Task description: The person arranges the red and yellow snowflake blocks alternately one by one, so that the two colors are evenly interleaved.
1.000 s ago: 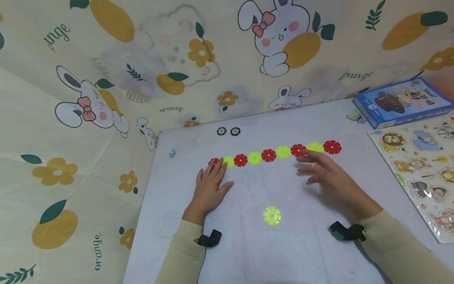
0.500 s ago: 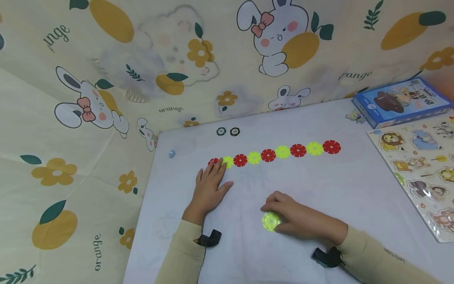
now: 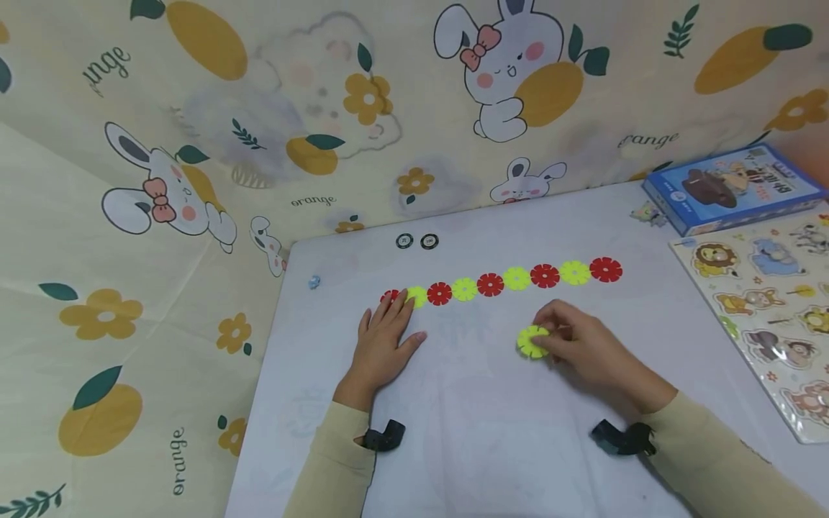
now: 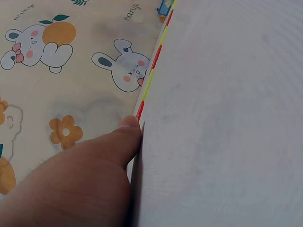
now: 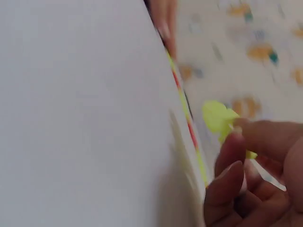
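A yellow-green notched plastic disc (image 3: 531,342) is pinched between the thumb and fingers of my right hand (image 3: 586,352), raised over the table in front of the row. The same disc (image 5: 218,116) shows blurred in the right wrist view. Across the table runs a row of alternating red discs (image 3: 490,285) and yellow-green discs (image 3: 464,289), laid edge to edge, with a red disc (image 3: 606,270) at its right end. My left hand (image 3: 382,349) lies flat, its fingertips resting on the row's left end and partly covering the discs there.
Two black-rimmed round chips (image 3: 417,241) lie behind the row. A small blue piece (image 3: 314,282) sits at the far left. At right are a blue box (image 3: 735,187), a small figure (image 3: 649,213) and an animal sticker sheet (image 3: 771,316). A patterned cloth (image 3: 414,108) hangs behind the table.
My right hand came down from the row's right part to the loose yellow-green disc, took hold of it, and carried it up and rightward toward the row. The left hand stays put.
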### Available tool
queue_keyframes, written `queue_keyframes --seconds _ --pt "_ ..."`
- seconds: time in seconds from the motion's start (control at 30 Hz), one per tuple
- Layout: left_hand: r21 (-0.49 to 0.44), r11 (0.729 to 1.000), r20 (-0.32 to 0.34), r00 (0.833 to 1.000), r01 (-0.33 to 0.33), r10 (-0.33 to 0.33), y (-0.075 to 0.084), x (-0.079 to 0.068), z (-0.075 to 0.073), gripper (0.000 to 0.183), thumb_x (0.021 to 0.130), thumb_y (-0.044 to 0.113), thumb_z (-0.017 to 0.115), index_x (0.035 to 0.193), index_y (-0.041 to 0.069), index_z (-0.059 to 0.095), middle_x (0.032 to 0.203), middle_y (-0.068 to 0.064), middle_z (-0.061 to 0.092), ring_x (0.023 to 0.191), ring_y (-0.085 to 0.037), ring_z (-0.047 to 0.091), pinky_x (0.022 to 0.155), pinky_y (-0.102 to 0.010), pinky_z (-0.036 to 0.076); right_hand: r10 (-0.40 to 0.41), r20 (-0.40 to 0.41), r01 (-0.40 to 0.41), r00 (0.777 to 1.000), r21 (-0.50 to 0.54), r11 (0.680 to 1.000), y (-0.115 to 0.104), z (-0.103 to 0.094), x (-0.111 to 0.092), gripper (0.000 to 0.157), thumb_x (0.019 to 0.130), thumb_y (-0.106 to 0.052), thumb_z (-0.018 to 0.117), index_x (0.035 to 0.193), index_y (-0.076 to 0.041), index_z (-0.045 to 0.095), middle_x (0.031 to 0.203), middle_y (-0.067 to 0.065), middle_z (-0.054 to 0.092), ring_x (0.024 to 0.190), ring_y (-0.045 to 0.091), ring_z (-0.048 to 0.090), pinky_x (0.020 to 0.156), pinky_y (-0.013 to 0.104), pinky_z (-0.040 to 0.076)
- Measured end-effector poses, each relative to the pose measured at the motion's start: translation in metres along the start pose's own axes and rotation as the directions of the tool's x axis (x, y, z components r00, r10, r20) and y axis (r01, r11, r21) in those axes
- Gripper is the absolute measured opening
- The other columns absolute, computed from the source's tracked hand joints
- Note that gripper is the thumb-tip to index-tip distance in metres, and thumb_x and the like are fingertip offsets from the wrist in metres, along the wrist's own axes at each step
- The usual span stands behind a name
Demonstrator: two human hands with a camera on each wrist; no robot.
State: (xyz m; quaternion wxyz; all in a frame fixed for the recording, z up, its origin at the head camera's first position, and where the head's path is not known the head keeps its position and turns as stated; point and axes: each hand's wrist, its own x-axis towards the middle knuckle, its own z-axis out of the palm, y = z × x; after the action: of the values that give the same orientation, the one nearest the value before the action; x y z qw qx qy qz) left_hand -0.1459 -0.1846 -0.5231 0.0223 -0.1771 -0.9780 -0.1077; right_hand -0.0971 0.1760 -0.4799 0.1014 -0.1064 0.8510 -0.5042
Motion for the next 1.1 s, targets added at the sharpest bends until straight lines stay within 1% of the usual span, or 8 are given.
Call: queue_keyframes --seconds 0.1,0.23,0.37,0.5,0.63,0.7,0.87,1.1 --pt "0.005 1.000 0.001 1.000 0.000 0.000 0.000 0.000 0.000 0.073 0.091 0.067 0.036 0.152 0.028 0.026 0.158 0.010 0.013 0.144 -0.019 0.005 0.108 -0.058 0.007 0.057 -0.177 -0.061 0.983 -0.020 0.998 0.017 -0.027 0.001 0.029 0.093 -0.027 0.064 0.118 -0.016 0.054 0.098 0.007 0.055 0.075 0.024 0.060 0.061 0.025 0.052" --pt "0.017 1.000 0.005 1.000 0.002 -0.002 0.000 0.000 0.001 0.073 0.091 0.068 0.034 0.153 0.029 0.025 0.158 0.010 0.012 0.144 -0.019 0.004 0.109 -0.058 0.007 0.225 -0.360 -0.234 0.905 0.017 0.972 0.037 -0.061 -0.004 0.045 0.097 -0.044 0.050 0.132 -0.016 0.050 0.109 0.008 0.051 0.086 0.026 0.057 0.065 0.021 0.051" --pt "0.023 1.000 0.008 1.000 0.005 -0.005 0.000 0.000 0.000 0.074 0.091 0.069 0.033 0.153 0.030 0.024 0.158 0.010 0.012 0.144 -0.019 0.004 0.109 -0.058 0.007 0.361 -0.443 -0.361 0.820 0.088 0.928 0.052 -0.084 -0.009 0.056 0.097 -0.050 0.044 0.141 -0.015 0.044 0.113 0.008 0.049 0.084 0.027 0.059 0.063 0.023 0.052" --pt "0.019 1.000 0.008 1.000 0.004 -0.004 -0.001 0.000 0.000 0.074 0.091 0.069 0.033 0.153 0.030 0.023 0.158 0.010 0.012 0.144 -0.018 0.003 0.108 -0.058 0.007 0.388 -0.475 -0.404 0.790 0.075 0.912 0.058 -0.095 -0.009 0.057 0.099 -0.044 0.044 0.148 -0.016 0.036 0.120 0.013 0.052 0.089 0.027 0.062 0.070 0.025 0.053" --pt "0.016 1.000 0.002 1.000 0.001 -0.001 -0.001 0.000 0.000 0.074 0.091 0.069 0.033 0.153 0.029 0.024 0.158 0.010 0.012 0.144 -0.018 0.004 0.108 -0.058 0.007 0.306 -0.499 -0.373 0.811 -0.039 0.927 0.055 -0.097 -0.008 0.060 0.099 -0.037 0.046 0.151 -0.013 0.028 0.142 0.020 0.037 0.114 0.036 0.048 0.091 0.047 0.046" --pt "0.017 1.000 0.001 1.000 -0.002 0.002 -0.001 -0.001 0.000 0.074 0.091 0.069 0.032 0.153 0.029 0.024 0.158 0.010 0.012 0.144 -0.019 0.004 0.108 -0.058 0.007 0.239 -0.478 -0.342 0.846 -0.141 0.929 0.053 -0.095 -0.008 0.063 0.099 -0.036 0.049 0.150 -0.007 0.029 0.148 0.023 0.027 0.126 0.043 0.036 0.096 0.060 0.034" --pt "0.014 1.000 0.002 1.000 -0.006 0.006 0.000 -0.001 0.000 0.073 0.091 0.068 0.032 0.153 0.029 0.024 0.158 0.009 0.012 0.144 -0.020 0.004 0.108 -0.058 0.007 0.157 -0.316 -0.276 0.936 -0.379 0.883 0.053 -0.088 -0.005 0.076 0.095 -0.044 0.054 0.146 0.006 0.027 0.151 0.030 0.014 0.138 0.050 0.004 0.101 0.068 0.015" --pt "0.002 1.000 0.003 1.000 -0.008 0.007 0.001 -0.001 -0.002 0.072 0.092 0.066 0.036 0.153 0.028 0.025 0.158 0.008 0.014 0.144 -0.021 0.006 0.108 -0.058 0.007 0.133 -0.257 -0.242 0.957 -0.459 0.855 0.057 -0.086 -0.001 0.083 0.093 -0.041 0.059 0.147 0.009 0.021 0.153 0.030 0.006 0.139 0.046 0.000 0.103 0.065 0.012"
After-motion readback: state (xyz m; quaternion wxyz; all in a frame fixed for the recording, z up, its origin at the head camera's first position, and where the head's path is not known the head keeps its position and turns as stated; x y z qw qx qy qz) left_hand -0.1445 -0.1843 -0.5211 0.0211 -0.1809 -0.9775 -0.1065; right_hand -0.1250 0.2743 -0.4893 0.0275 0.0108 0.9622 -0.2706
